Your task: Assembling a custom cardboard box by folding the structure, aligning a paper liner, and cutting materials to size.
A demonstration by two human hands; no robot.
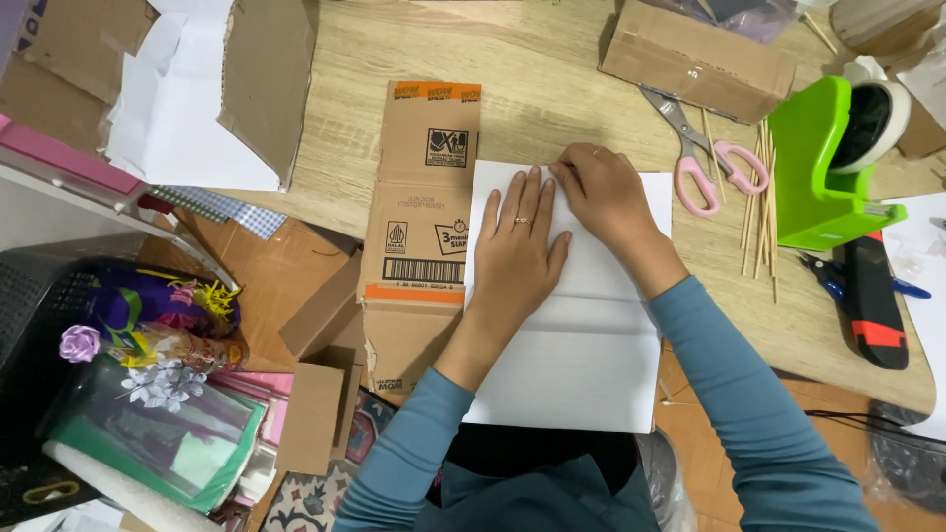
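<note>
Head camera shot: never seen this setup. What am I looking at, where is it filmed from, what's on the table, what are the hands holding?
There is no machine here. A person wears one camera on the head, so you look down along both arms in teal sleeves. The left hand lies flat on a white sheet of paper, and the right hand presses near the sheet's top edge. Neither hand grips anything; both rest on the paper. The sheet lies partly over a flattened cardboard box on a wooden table. To the right are pink-handled scissors, thin wooden sticks, a green tape dispenser and a black and red utility knife.
</note>
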